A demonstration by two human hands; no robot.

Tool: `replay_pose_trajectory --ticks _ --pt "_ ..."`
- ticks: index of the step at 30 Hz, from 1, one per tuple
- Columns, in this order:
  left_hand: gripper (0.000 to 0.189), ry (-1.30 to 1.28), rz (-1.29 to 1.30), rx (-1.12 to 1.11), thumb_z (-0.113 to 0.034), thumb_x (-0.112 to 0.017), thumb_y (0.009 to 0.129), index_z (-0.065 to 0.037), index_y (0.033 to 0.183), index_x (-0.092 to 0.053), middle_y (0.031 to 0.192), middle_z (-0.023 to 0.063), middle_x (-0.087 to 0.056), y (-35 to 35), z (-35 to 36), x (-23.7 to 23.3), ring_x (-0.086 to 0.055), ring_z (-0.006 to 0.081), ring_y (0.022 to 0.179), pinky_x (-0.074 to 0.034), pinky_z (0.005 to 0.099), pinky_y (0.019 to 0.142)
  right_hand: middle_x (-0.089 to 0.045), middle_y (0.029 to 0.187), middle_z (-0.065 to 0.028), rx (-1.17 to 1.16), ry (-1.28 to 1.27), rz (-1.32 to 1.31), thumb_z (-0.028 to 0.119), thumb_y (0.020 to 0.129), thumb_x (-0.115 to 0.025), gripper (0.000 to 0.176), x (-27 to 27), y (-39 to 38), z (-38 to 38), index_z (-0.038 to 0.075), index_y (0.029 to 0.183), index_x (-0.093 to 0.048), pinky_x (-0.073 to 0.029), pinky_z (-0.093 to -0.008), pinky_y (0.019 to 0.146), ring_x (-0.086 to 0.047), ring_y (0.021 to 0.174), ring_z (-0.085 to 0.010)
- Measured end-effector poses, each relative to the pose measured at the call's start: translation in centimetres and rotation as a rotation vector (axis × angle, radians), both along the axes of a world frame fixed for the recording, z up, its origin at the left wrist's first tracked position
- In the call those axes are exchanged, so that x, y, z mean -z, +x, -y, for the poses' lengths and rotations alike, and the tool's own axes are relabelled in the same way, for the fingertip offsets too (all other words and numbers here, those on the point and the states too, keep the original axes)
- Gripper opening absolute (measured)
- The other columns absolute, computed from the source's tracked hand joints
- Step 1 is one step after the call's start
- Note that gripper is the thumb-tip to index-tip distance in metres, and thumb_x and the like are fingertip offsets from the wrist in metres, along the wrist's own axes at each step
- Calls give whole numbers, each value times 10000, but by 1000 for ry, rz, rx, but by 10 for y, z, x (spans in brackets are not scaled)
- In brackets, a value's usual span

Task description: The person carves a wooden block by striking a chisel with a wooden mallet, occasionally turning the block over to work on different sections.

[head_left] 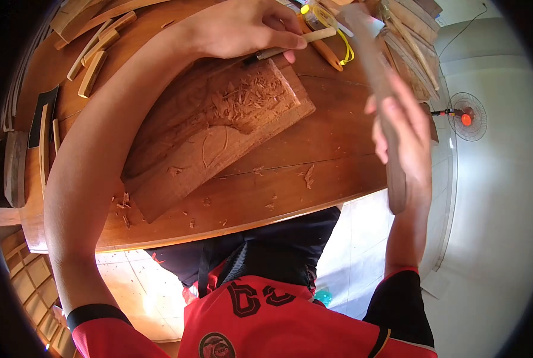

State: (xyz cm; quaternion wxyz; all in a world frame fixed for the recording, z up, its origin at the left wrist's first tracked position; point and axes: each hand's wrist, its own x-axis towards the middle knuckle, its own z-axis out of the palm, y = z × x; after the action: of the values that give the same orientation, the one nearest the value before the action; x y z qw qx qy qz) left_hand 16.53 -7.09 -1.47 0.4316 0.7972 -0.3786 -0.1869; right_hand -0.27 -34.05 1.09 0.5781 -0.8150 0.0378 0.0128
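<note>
A reddish wooden board (186,179) lies at a slant in front of me, with a hollowed area full of curled shavings (248,98). My left hand (248,30) is closed around a chisel (320,36) over the board's far edge. The chisel's pale wooden handle points right, and its dark metal blade slants down toward the carved area. My right hand (406,134) grips a long wooden mallet (385,89), raised at the right of the table. Motion blurs the mallet's upper end, which is close to the chisel's handle end.
Several wood strips (91,74) lie at the table's left. Stacked wood pieces (409,42) are at the back right, near a yellow cord (348,51) and an orange-brown handle (326,53). A fan (466,116) is by the right wall. Loose shavings dot the table (332,173).
</note>
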Motion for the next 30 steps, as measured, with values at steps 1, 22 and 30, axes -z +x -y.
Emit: replay_pose_trajectory --ticks 1,22,30 --pt "359 11 8 -1 -373 -665 987 -46 1100 -763 958 53 -789 0 1 -1 -685 156 842 -537 328 801 -616 1024 -105 -84 6 -80 179 1099 -501 509 1 -2 -2 104 1592 -399 -410 -248 401 -510 528 -91" --pt "339 -5 43 40 -335 -674 975 -32 1099 -762 935 80 -766 1 -5 2 -679 157 825 -532 335 784 -618 1010 -100 -56 41 -23 177 1099 -508 503 2 2 0 101 1587 -413 -410 -236 407 -511 547 -85" --pt "361 68 -11 27 -358 -665 981 -37 1117 -758 931 75 -765 -1 -4 -6 -676 163 816 -525 338 773 -618 1023 -116 -44 36 -30 189 1103 -496 508 -1 1 -3 100 1594 -395 -405 -241 402 -511 546 -89"
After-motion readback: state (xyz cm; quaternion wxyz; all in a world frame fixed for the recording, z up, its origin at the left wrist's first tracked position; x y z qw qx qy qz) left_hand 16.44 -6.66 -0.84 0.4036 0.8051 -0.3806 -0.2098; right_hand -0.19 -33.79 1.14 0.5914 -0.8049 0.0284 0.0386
